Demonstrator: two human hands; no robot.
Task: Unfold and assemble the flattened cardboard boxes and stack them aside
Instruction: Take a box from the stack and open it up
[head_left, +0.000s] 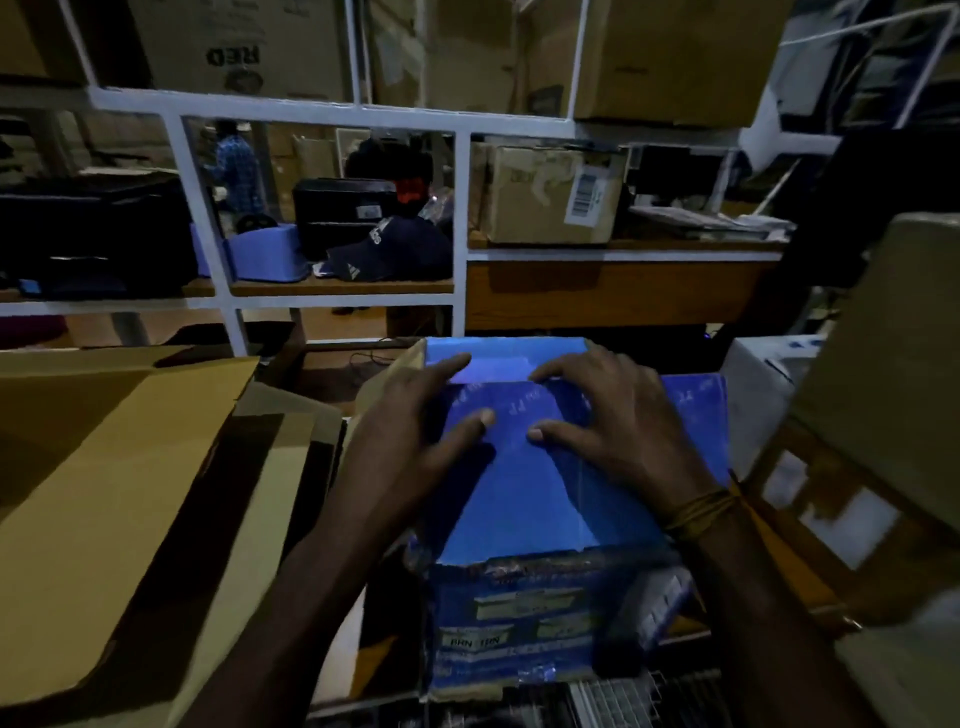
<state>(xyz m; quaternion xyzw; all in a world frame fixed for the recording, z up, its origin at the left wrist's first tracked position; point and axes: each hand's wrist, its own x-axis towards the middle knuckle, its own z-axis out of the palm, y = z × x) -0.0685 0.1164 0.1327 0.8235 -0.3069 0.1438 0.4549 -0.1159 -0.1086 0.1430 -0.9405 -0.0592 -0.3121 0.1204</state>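
While both hands press flat on its top flaps, the blue box (519, 493) sits just right of the brown carton (119, 467). Left hand (410, 431) and right hand (608, 415) lie close together, fingers spread, gripping nothing.

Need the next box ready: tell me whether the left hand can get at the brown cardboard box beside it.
Probably yes: the left hand rests flat on the blue box, holding nothing, and the brown cardboard box lies unobstructed beside it.

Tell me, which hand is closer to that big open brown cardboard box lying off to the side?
Left. The left hand presses on the blue box just beside the brown cardboard box; the right hand presses further over, on the blue box's far side.
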